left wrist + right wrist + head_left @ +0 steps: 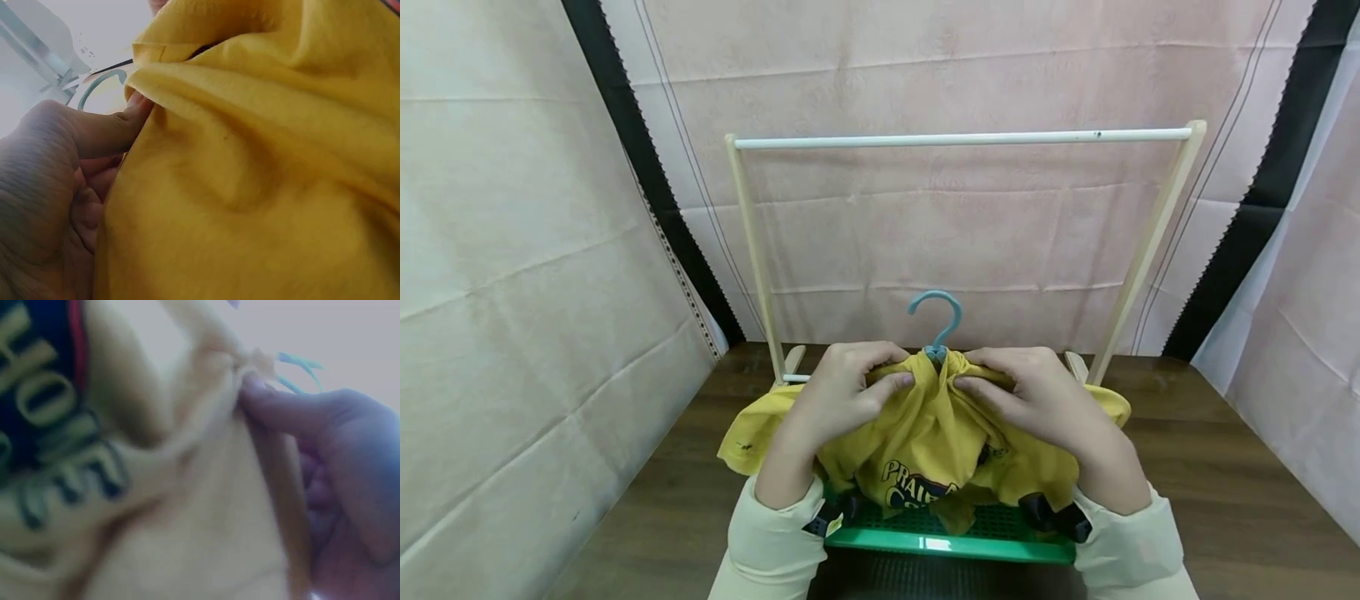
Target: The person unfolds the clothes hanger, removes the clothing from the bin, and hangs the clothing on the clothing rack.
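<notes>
A yellow T-shirt (917, 433) with dark printed lettering hangs bunched between both hands in the head view. Out of its neckline rises the hook of a light blue clothes hanger (953, 321); the rest of the hanger is hidden in the cloth. My left hand (852, 392) pinches the shirt near the neckline on the left, thumb in front. On the opposite side my right hand (1037, 396) pinches the cloth the same way. Both wrist views show a thumb pressed on the gathered yellow fabric, with part of the blue hook behind.
Behind the shirt stands a clothes rack with a white top bar (962, 139) and cream side posts. A green basket (951, 544) lies under the shirt on the brown wooden table (1217, 475). Pale cloth walls (520, 250) enclose the table.
</notes>
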`<state>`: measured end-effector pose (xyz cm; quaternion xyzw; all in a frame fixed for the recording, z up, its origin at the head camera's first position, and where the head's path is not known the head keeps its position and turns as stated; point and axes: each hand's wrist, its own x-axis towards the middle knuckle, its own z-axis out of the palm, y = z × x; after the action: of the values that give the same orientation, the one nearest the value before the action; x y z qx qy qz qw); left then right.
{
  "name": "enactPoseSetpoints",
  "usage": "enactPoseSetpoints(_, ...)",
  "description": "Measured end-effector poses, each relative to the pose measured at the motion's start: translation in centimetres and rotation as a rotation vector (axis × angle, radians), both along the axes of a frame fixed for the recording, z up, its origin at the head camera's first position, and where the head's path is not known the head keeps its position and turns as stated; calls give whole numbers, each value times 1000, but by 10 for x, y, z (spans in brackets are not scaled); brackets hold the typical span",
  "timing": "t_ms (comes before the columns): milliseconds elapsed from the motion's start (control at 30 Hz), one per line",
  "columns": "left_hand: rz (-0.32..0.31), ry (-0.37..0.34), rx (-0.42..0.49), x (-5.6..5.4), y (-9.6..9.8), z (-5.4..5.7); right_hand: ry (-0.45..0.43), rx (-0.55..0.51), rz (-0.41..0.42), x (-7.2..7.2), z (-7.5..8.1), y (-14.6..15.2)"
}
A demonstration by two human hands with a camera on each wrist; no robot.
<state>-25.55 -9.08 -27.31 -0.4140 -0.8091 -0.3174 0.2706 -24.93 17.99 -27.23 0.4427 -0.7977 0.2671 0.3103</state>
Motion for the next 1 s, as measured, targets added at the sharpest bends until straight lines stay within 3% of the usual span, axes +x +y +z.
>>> enactPoseSetpoints(167, 11, -2, 10, -1, -3, 1, -88, 37, -102, 7, 4, 24)
enactPoseSetpoints(367, 5, -8, 12, -1, -5, 2, -188, 85, -49, 3, 4, 38)
enactPoseSetpoints(567, 18, -13, 3, 0, -6, 3, -152, 76, 5, -2, 3, 38)
enactPoseSetpoints(867, 121, 10, -18, 2, -8, 4, -88, 42, -12, -14, -3, 39)
enactPoseSetpoints(1000, 108, 38, -3, 1, -10, 4, -59, 20, -46, -22, -6, 44)
